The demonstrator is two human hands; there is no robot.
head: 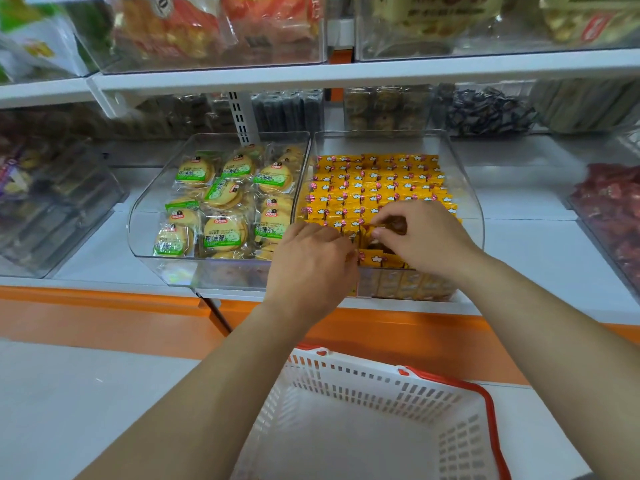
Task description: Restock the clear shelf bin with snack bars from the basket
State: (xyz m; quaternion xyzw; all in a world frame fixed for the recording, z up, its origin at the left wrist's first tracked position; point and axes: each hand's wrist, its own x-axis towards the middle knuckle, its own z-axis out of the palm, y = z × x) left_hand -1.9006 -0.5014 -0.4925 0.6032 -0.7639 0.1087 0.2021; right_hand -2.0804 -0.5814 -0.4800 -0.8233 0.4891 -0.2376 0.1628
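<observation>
A clear shelf bin [465,188] on the middle shelf holds neat rows of yellow snack bars [377,181]. Both hands reach into its front part. My left hand [311,265] is curled at the front left, fingers closed against a yellow bar there. My right hand [422,233] pinches a yellow bar between thumb and fingers near the front middle. Below, on the floor, the white basket [457,431] with red rim shows a bare bottom; no bars are visible in it.
A second clear bin [142,216] with round green-labelled biscuit packs stands directly left. More clear bins of snacks flank both sides and fill the shelf above. An orange shelf edge [104,303] runs below the bins.
</observation>
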